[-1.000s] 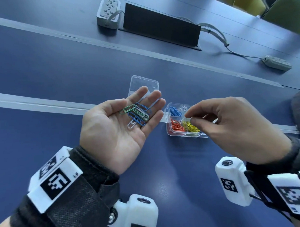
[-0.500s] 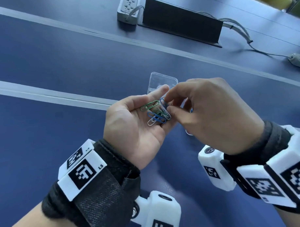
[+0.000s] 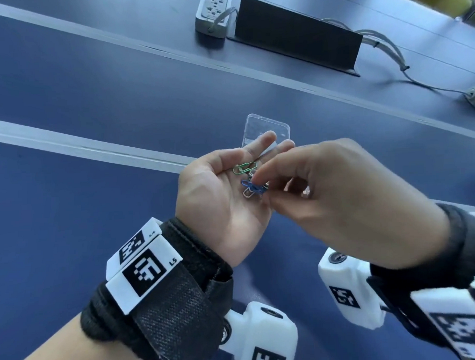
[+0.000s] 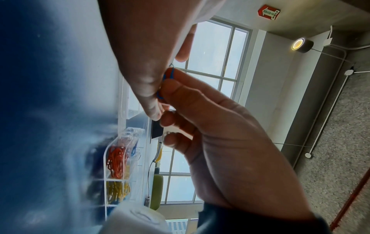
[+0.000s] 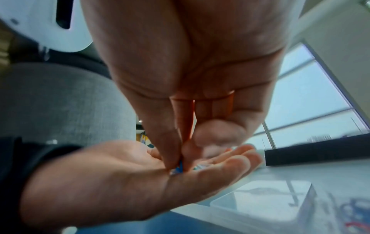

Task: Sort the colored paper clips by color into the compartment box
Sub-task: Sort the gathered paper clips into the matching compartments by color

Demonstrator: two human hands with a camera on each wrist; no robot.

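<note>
My left hand [image 3: 231, 196] lies palm up above the table and carries a small heap of paper clips: a green clip [image 3: 244, 167], blue clips [image 3: 252, 187] and a white clip [image 3: 249, 193]. My right hand [image 3: 262, 188] reaches over the palm, and its thumb and forefinger pinch a blue clip [image 5: 179, 168] in the heap. In the head view the clear compartment box is hidden behind the right hand, and only its open lid [image 3: 265, 127] shows. The left wrist view shows the box [image 4: 128, 134] with red clips [image 4: 117, 161] and yellow clips [image 4: 117, 191] in separate compartments.
The dark blue table [image 3: 93, 90] has pale strips running across it. At the back lie a white power strip [image 3: 213, 12] and a raised black cable flap [image 3: 296, 35]. A cable leads to a second power strip [image 3: 474, 96] at the far right.
My right hand has come from the box over to the left palm and closed its thumb and forefinger on a blue clip. The box is now hidden behind it.
</note>
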